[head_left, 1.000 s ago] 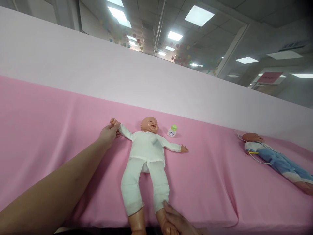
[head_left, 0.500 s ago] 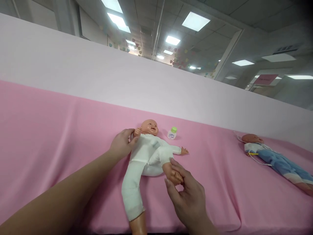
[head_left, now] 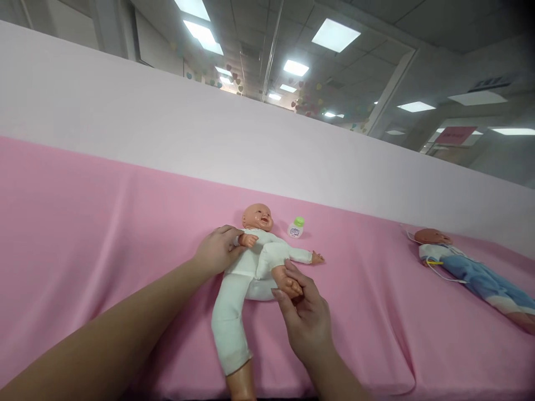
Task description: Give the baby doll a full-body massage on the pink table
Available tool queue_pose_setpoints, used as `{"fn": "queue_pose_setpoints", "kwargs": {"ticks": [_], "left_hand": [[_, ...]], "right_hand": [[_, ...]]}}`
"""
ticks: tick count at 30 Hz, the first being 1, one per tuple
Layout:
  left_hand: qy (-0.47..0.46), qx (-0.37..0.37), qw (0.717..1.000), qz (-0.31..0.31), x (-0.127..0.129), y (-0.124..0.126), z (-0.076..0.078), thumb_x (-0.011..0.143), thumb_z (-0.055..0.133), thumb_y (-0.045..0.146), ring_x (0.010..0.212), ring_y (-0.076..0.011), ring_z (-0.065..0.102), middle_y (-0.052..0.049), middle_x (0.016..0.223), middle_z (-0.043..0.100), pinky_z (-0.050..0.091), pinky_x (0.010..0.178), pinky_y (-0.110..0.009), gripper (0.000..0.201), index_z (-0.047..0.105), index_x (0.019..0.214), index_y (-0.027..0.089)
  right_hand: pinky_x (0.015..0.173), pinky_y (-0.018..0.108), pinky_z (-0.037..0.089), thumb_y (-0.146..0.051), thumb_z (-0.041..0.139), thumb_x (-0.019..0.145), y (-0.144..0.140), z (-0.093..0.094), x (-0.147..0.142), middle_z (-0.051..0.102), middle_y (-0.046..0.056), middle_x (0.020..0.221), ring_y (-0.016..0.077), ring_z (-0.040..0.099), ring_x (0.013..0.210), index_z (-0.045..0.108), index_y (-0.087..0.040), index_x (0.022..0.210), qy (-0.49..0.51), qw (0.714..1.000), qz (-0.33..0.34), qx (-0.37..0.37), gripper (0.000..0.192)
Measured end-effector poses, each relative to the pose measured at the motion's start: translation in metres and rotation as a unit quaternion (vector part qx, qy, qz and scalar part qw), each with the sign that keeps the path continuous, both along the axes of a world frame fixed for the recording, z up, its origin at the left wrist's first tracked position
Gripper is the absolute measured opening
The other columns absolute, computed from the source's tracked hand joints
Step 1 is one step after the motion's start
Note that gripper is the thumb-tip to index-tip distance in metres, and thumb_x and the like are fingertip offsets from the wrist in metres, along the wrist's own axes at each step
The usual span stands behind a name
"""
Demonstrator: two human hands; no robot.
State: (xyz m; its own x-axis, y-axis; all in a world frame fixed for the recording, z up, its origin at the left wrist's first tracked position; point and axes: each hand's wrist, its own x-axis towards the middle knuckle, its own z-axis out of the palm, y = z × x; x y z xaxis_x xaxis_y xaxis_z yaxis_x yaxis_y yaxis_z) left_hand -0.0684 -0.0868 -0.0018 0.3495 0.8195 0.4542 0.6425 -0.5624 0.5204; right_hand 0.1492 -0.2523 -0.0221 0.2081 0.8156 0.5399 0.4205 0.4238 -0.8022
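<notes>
A baby doll in a white cloth suit lies on its back on the pink-covered surface, head toward the wall. My left hand is closed around one of its arms, near the wrist, and the doll's hand lies over its upper chest. With fingers and thumb, my right hand grips the doll's bent leg at the bare foot, pushed up toward the belly. The other leg stretches straight toward me, its foot cut off by the frame. Just beyond the doll's shoulder stands a small clear bottle with a green cap.
Farther right lies a second doll in blue and white clothes, with white cords and a yellow piece on it. A pale low wall runs along the back, with glass panels above. The pink cover has folds toward its front edge.
My left hand has brought the doll's arm inward from beside its head to across its chest. My right hand has pushed the bent leg up and left, closer to the belly.
</notes>
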Motion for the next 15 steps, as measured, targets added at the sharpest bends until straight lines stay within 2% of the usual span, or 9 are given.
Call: {"fn": "queue_pose_setpoints", "kwargs": {"ticks": [5,10,15], "left_hand": [[-0.109,-0.079,0.99,0.046,-0.013,0.011,0.001,0.09,0.064,0.052,0.11,-0.0292,0.07,-0.006,0.122,0.076,0.055,0.093,-0.038,0.039,0.072,0.118,0.028],[-0.22,-0.161,0.947,0.17,-0.03,0.029,-0.004,0.092,0.06,0.053,0.093,-0.0282,0.074,-0.007,0.105,0.077,0.055,0.079,-0.037,0.032,0.064,0.105,0.024],[-0.276,-0.185,0.901,0.279,-0.042,0.047,-0.012,0.087,0.069,0.047,0.09,-0.0267,0.074,-0.012,0.115,0.072,0.057,0.076,-0.037,0.051,0.055,0.129,0.02]], "right_hand": [[0.104,0.044,0.062,-0.021,0.073,0.091,-0.039,-0.002,0.012,0.067,0.014,0.144,0.0315,0.067,0.132,0.068,-0.025,0.131,-0.066,0.996,0.007,0.051,0.04],[0.099,0.044,0.065,-0.018,0.075,0.086,-0.071,-0.009,0.018,0.072,0.013,0.136,0.0334,0.072,0.123,0.072,-0.027,0.121,-0.089,0.993,-0.003,0.083,0.036],[0.094,0.037,0.066,-0.011,0.072,0.08,-0.096,-0.032,0.017,0.077,0.01,0.126,0.0298,0.078,0.111,0.072,-0.029,0.119,-0.125,0.99,-0.015,0.064,0.043]]}}
